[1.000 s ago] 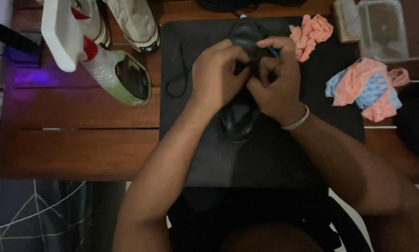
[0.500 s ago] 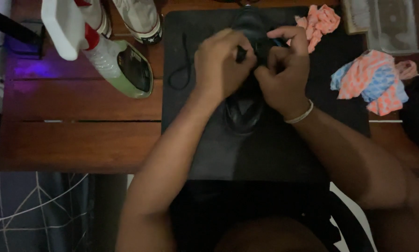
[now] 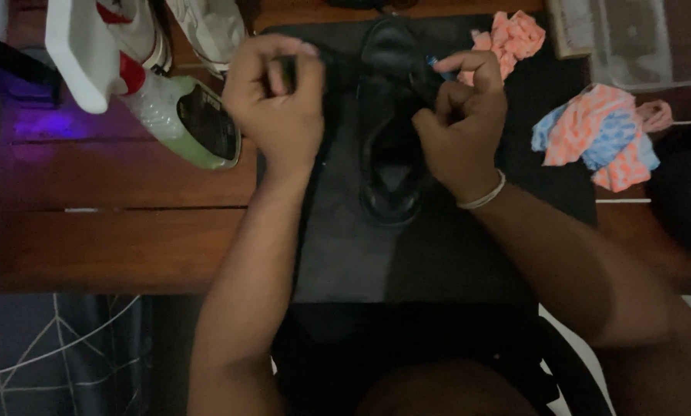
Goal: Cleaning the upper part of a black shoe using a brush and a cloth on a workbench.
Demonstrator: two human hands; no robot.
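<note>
The two hands have drawn apart. Half a second ago they were bunched together over the top of the black shoe [image 3: 390, 139]; now the left hand [image 3: 275, 100] has pulled out toward the left edge of the black mat [image 3: 438, 262], while the right hand [image 3: 461, 127] stays close beside the shoe's right side. A dark lace [image 3: 338, 68] is stretched between them across the shoe's upper part, which suggests the lace is being drawn taut through its eyelets.

The left hand's fingers are curled shut around one end of the lace, fist-like, thumb pressed on top. The right hand's fingers are pinched closed as well, the index finger hooked over; a small blue tip [image 3: 432, 60] shows just above them, likely the lace's end, though the dim light leaves that unsure.

The shoe lies on the mat near the far edge of the wooden tabletop [image 3: 114, 231], its opening facing up, heel toward the person.

Toward the far left corner, a spray bottle [image 3: 180, 115] with a white trigger head lies tilted, next to a pair of white sneakers [image 3: 207, 27]. Orange-and-blue cloths [image 3: 592, 135] lie by the mat's right edge, another pink one [image 3: 511, 38] at its far right corner, and a clear plastic container [image 3: 638, 38] beyond.
</note>
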